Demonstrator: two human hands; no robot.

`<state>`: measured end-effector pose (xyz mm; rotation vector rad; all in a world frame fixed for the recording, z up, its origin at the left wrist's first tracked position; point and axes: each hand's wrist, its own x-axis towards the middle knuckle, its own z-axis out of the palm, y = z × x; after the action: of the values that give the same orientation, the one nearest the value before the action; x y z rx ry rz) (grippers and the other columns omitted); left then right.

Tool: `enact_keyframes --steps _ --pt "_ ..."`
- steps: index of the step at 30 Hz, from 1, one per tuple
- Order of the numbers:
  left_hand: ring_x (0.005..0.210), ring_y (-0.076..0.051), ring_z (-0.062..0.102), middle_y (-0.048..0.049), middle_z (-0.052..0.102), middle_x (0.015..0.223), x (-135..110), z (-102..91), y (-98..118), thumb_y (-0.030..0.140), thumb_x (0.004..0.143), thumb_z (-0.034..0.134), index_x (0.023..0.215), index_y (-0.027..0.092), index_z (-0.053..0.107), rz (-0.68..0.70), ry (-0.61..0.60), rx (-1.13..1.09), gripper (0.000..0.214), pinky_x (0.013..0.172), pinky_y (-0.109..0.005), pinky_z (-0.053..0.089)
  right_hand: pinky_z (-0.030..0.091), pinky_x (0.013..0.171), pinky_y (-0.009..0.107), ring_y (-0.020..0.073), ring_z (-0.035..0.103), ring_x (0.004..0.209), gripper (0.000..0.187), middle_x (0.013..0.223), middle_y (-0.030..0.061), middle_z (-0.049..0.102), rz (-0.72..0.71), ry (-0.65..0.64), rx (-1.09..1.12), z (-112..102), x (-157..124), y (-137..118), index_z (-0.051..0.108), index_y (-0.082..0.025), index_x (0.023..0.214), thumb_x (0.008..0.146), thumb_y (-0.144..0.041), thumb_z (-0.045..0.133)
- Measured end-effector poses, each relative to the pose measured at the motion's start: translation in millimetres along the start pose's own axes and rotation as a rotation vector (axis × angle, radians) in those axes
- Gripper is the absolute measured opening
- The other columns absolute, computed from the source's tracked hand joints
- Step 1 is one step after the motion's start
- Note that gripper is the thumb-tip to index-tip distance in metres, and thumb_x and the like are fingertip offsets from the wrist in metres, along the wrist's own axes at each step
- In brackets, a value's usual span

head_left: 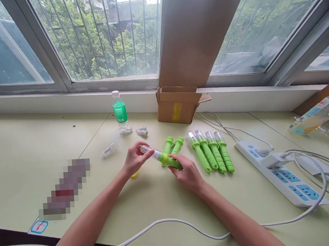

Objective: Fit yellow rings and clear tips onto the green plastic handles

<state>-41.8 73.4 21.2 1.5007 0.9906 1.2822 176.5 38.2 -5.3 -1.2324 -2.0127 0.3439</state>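
My left hand (135, 158) pinches the clear plastic tube (154, 153) of a green flashlight near its rounded end. Around the green handle (172, 162) of the same flashlight, the fingers of my right hand (187, 172) are closed. A yellow ring shows where tube and handle meet. Just behind lie two green handles (169, 142) without clear tubes. Partly hidden by my left hand, a small yellow piece (134, 174) rests on the table. To the right, several green flashlights with clear tops (211, 151) lie side by side.
A loose clear tube (110, 148) and small white cylindrical parts (142, 131) lie left of centre. Behind them stand a green-labelled bottle (120, 112) and an open cardboard box (177, 107). A power strip (282, 179) sits right; a white cable (170, 220) crosses the front.
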Motion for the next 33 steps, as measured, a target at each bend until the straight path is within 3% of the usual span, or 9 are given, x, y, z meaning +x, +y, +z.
enact_keyframes --steps 7,17,25,33 --pt "0.059 -0.010 0.055 0.0013 0.058 0.067 -4.2 4.5 -3.9 0.038 0.074 0.068 0.091 0.017 0.058 0.003 -0.033 0.106 0.028 0.056 -0.022 0.049 0.046 0.065 0.030 0.0206 0.060 0.074 0.015 0.086 0.0072 0.063 0.008 0.021 -0.033 -1.0 -0.7 0.4 0.054 -0.019 0.096 0.082 -0.025 0.057" --pt "0.059 -0.010 0.055 0.0004 0.058 0.070 -3.6 2.1 -7.7 0.042 0.078 0.063 0.090 0.017 0.057 -0.018 -0.027 0.117 0.028 0.056 -0.022 0.048 0.047 0.070 0.030 0.0208 0.062 0.077 0.024 0.091 0.0076 0.064 -0.030 -0.042 -0.047 -2.4 0.1 -0.3 0.057 -0.021 0.109 0.086 -0.029 0.056" --pt "0.057 -0.011 0.056 0.0013 0.056 0.065 -3.8 3.1 -9.1 0.045 0.082 0.058 0.087 0.017 0.055 -0.040 -0.010 0.113 0.029 0.054 -0.021 0.046 0.046 0.064 0.028 0.0191 0.060 0.072 0.013 0.085 0.0056 0.061 -0.050 0.001 -0.063 -1.8 -0.6 -1.0 0.054 -0.019 0.094 0.082 -0.024 0.058" --pt "0.057 -0.011 0.058 0.0002 0.059 0.071 -3.2 3.7 -8.4 0.043 0.079 0.063 0.092 0.017 0.054 -0.055 0.038 0.077 0.030 0.054 -0.021 0.047 0.047 0.067 0.028 0.0185 0.062 0.072 0.020 0.087 0.0055 0.064 -0.051 -0.025 -0.071 -3.6 -0.1 -1.9 0.060 -0.021 0.105 0.087 -0.027 0.055"
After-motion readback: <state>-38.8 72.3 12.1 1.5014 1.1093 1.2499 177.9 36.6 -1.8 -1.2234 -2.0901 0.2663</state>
